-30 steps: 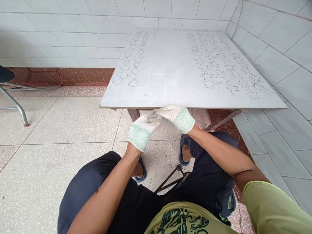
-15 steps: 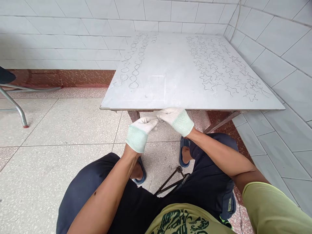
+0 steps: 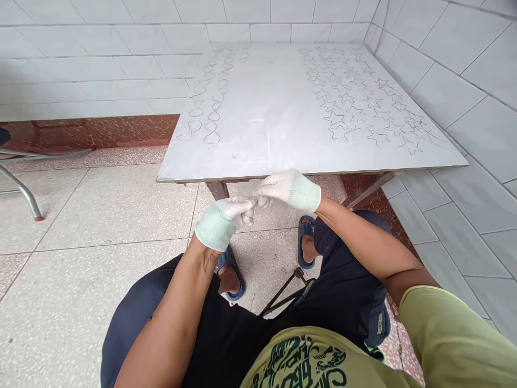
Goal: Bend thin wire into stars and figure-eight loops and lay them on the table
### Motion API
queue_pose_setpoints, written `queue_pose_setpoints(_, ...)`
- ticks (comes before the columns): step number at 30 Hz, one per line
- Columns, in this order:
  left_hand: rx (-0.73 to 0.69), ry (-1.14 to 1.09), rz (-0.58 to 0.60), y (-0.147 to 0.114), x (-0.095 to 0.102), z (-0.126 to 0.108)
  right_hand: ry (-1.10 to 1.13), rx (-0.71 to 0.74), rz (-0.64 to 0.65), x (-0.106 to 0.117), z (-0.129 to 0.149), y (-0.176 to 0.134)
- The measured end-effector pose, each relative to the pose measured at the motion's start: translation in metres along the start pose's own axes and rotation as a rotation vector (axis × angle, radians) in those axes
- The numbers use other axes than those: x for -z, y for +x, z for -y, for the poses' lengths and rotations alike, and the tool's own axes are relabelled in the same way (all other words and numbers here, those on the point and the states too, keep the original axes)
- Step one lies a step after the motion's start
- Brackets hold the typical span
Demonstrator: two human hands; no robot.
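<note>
Now that the left hand has been closed, a thin wire is pinched by its grip and the right hand, just off the worktop. Firmer control is presumably gained.

At centre, the fine wire between the left hand and the right hand is largely covered by gloved fingers; its shape is too faint to trace. Upper centre-left, the farthest figure-eight wires show only as indistinct loops; upper right of centre, the farthest star-shaped wires are likewise too small to separate. At the left edge, the chair is cut off. Lower centre, the dark metal frame is mostly hidden by the trousers. The shirt print is cropped by the bottom edge.
</note>
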State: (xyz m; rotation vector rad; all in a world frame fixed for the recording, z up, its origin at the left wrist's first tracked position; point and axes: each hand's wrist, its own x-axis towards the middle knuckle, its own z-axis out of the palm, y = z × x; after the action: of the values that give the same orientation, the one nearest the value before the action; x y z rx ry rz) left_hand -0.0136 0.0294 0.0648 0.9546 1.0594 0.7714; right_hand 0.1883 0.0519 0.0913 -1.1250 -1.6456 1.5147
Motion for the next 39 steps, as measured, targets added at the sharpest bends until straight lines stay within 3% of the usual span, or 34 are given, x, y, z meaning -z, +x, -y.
queue_pose_setpoints(4, 0.019, -0.001, 0.009, 0.000, 0.000, 0.002, 0.094, -0.117, 0.040, 0.003, -0.002, 0.006)
queue_pose_setpoints(10, 0.001, 0.029, -0.021, 0.009, 0.000, 0.006, -0.008, -0.004, 0.033, 0.006, -0.001, -0.001)
queue_pose_setpoints(17, -0.009, 0.046, -0.052, 0.010, -0.004, 0.009, -0.080, -0.005, 0.046, 0.006, 0.001, -0.001)
queue_pose_setpoints(23, 0.070, -0.107, 0.043, -0.003, -0.006, 0.003, -0.142, 0.023, 0.063, 0.007, 0.000, -0.001)
queue_pose_setpoints(27, 0.104, -0.085, 0.071, -0.005, -0.004, 0.002, -0.214, 0.057, 0.102, 0.007, 0.002, -0.004)
queue_pose_setpoints(33, 0.121, 0.126, -0.063, 0.012, 0.000, 0.020, -0.515, 0.058, 0.130, 0.001, -0.001, -0.004)
queue_pose_setpoints(39, 0.031, 0.188, -0.135, 0.030, 0.013, 0.031, -0.455, -0.054, 0.080, 0.009, -0.006, 0.005)
